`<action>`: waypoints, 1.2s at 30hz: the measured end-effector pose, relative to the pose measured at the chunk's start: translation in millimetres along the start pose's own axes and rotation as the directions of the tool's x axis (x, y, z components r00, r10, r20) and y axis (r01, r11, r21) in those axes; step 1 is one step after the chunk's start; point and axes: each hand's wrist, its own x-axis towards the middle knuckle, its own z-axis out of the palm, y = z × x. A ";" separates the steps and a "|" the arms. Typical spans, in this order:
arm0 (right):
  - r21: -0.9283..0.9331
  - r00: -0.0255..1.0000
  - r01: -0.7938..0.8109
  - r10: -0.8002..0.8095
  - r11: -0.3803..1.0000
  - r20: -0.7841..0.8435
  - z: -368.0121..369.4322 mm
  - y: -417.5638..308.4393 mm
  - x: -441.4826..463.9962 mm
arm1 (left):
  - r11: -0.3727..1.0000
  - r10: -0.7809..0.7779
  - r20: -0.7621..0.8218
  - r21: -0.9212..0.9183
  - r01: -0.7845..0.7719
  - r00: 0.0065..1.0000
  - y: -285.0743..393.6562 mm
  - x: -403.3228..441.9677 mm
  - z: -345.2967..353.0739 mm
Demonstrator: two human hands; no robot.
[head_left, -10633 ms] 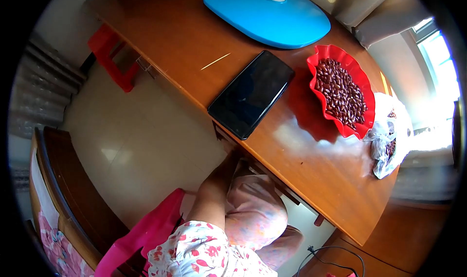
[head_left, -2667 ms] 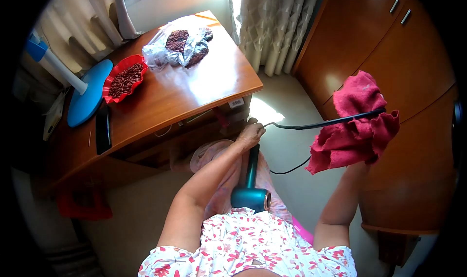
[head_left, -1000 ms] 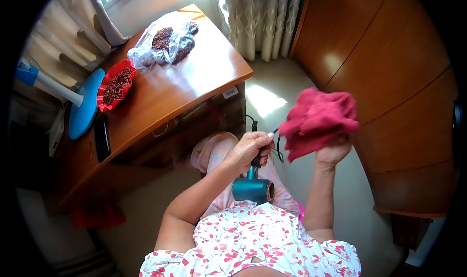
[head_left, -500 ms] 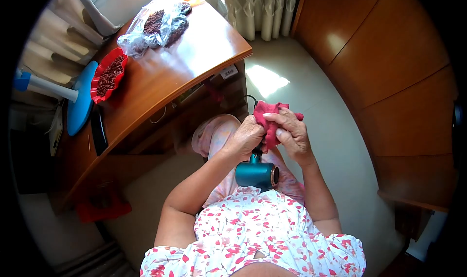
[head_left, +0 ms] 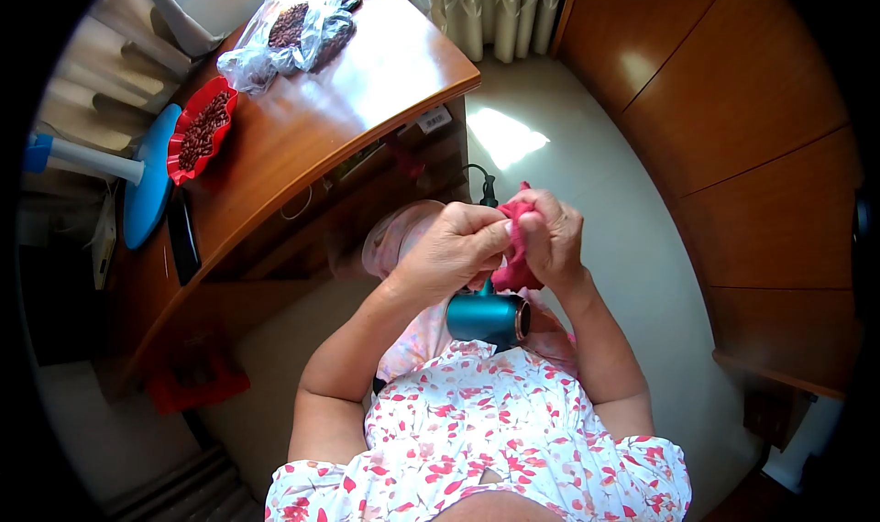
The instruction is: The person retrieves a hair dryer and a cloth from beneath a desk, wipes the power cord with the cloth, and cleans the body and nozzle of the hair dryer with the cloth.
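A teal hair dryer point(head_left: 483, 318) is rested across the person's lap point(head_left: 414, 348), its handle partly hidden. Just beyond the hair dryer, a dark pink cloth point(head_left: 519, 273) is gripped in the closed right hand point(head_left: 556, 238). The left hand point(head_left: 454, 247) is curled shut, thumb and forefinger pressed together at the cloth's edge; whether cloth or cord is pinched there cannot be told. A black cord point(head_left: 488, 189) is seen beyond the hair dryer. Well to its left, a red bowl point(head_left: 189, 177) is filled with beans point(head_left: 203, 132).

Cloth point(head_left: 519, 273) now at left grip point(head_left: 451, 252)
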 end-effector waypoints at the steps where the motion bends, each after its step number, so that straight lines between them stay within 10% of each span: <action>1: 0.009 0.999 -0.047 0.047 0.999 -0.004 -2.4 1.8 1.0 | 1.000 -0.001 -0.001 -0.001 0.001 1.000 6.0 -5.9 -0.8; 15: -0.127 0.994 -0.107 0.103 0.986 -0.035 -18.4 77.0 -12.4 | 0.929 0.325 -0.277 -0.085 -0.360 0.904 48.4 -90.5 -35.9; 27: -0.275 0.962 -0.254 0.215 0.927 -0.167 -46.0 116.9 -31.6 | 0.457 0.563 -0.428 -0.551 -0.698 0.707 63.8 -149.5 -84.5; 36: -0.479 0.996 0.089 -0.090 0.873 0.020 -60.1 69.6 -21.4 | 0.701 0.693 -0.331 0.103 -0.706 0.640 42.5 -92.6 -43.1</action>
